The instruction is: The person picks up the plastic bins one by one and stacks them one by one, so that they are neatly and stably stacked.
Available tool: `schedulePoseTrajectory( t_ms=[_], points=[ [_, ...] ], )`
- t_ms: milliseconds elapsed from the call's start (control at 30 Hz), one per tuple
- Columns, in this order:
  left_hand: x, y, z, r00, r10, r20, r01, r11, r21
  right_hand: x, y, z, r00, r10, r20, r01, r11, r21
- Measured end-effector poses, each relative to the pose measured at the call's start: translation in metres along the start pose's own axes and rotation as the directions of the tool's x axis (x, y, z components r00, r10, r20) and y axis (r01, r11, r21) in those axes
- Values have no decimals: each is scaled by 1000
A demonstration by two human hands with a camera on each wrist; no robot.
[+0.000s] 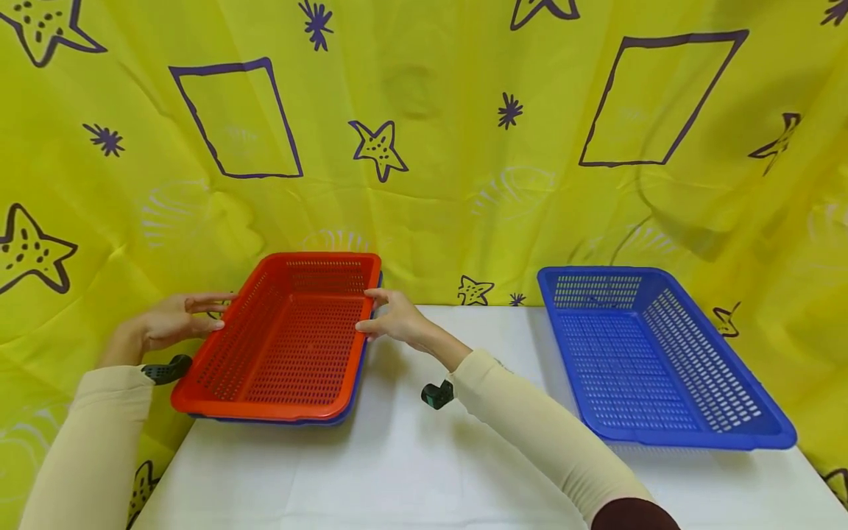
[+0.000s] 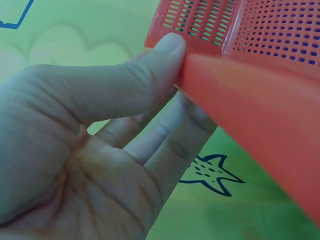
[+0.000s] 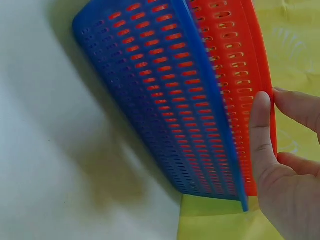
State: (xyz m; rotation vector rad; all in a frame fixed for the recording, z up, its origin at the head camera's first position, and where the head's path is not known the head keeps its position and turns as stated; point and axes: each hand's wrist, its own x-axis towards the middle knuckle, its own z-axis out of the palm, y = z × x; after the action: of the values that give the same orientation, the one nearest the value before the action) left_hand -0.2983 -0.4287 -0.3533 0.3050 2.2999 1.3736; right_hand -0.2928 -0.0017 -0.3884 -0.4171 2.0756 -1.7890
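A red perforated plastic basket point(image 1: 311, 346) sits nested in a blue basket point(image 3: 145, 90), whose rim shows just below the red one. My left hand point(image 1: 175, 320) holds the red basket's left rim. In the left wrist view its thumb point(image 2: 170, 47) lies at the rim's edge, with the other fingers underneath. On the opposite side, my right hand point(image 1: 400, 320) pinches the red rim. The right wrist view shows that thumb point(image 3: 261, 125) against the outer wall and fingertips over the rim. A gap separates the two rims there, with the red one higher.
Another blue perforated basket point(image 1: 636, 368) stands on the right of the white table point(image 1: 424, 471). Behind the table hangs a yellow curtain point(image 1: 437, 221) with purple star and frame drawings, and it also borders both sides.
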Motion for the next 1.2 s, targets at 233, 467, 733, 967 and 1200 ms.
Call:
schedulePoseTrajectory(
  t_ms=[233,467,733,967,1200],
  points=[
    [2,-7,4,1000,-11,1,11,1000,-2,2,8,2,1000,7,0,-7,999,31],
    [3,-12,5,1000,-15,-5,15,1000,-11,1,10,2,1000,18,-3,-18,1000,19],
    [6,-14,5,1000,-20,-11,20,1000,-10,3,12,2,1000,19,-4,-19,1000,3],
    [5,-14,7,1000,-9,-15,9,1000,5,3,13,3,1000,12,-2,-12,1000,-8],
    [1,-8,10,999,-9,-32,10,999,32,2,13,5,999,-33,-30,29,989,-144]
  ],
)
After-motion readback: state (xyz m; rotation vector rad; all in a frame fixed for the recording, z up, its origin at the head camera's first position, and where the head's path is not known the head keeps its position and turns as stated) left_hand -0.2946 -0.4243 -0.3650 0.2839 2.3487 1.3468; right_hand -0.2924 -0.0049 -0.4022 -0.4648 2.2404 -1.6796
